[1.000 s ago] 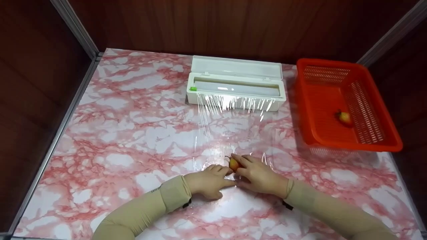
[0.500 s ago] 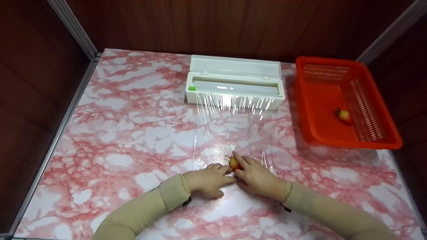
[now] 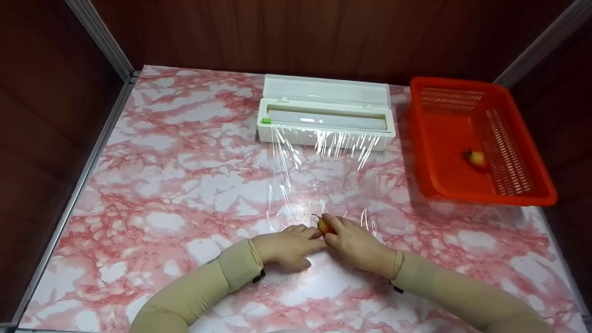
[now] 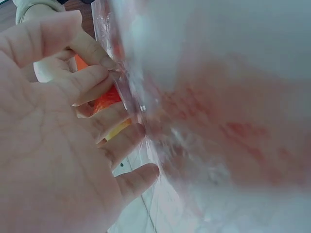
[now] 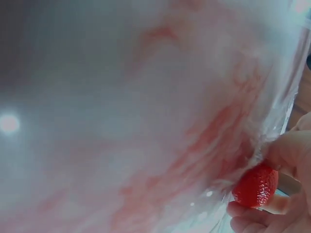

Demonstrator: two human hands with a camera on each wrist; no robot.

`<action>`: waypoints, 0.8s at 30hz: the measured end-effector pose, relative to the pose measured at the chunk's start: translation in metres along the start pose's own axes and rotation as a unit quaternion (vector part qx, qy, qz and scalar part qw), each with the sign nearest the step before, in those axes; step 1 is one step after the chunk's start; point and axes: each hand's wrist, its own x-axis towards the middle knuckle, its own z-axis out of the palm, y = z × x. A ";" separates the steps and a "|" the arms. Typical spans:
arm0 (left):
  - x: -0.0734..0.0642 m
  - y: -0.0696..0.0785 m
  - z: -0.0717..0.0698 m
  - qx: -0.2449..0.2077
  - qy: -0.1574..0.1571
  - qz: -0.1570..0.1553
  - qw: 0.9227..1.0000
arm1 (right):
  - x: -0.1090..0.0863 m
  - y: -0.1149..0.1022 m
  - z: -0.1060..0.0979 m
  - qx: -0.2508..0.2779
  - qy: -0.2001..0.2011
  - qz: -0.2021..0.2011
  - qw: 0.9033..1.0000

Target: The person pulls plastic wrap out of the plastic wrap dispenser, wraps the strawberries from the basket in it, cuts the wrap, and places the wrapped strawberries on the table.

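One fruit [image 3: 324, 227] sits at the near end of the film [image 3: 319, 185], pinched in your right grip [image 3: 357, 243]; your left grip [image 3: 290, 249] lies beside it, fingers extended. Another fruit [image 3: 477, 159] rests in the basket [image 3: 492, 199].

Film [image 3: 326, 173] lies before its dispenser [image 3: 326, 105] (basket [image 3: 448, 138], with fruit [image 3: 477, 159] inside, to the right).

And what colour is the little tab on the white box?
The little tab is bright green, clearest in the head view.

The clear plastic film [image 3: 323, 180] looks glossy, the tabletop [image 3: 162, 222] smooth.
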 end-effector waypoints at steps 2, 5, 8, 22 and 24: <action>0.000 -0.001 0.000 -0.005 0.002 -0.002 1.000 | 0.001 0.001 0.002 0.000 0.015 -0.006 1.000; -0.001 -0.001 0.000 -0.004 0.001 -0.002 1.000 | 0.002 0.001 0.003 -0.002 0.020 -0.009 1.000; -0.001 0.000 0.000 -0.006 0.000 -0.006 1.000 | 0.002 0.002 0.001 -0.005 0.019 -0.012 1.000; 0.005 0.000 -0.004 -0.059 0.036 -0.032 0.997 | 0.011 0.006 -0.017 0.043 0.027 0.037 0.998; 0.007 -0.001 -0.004 -0.070 0.054 -0.036 0.995 | 0.013 0.009 -0.017 0.050 0.027 0.040 0.998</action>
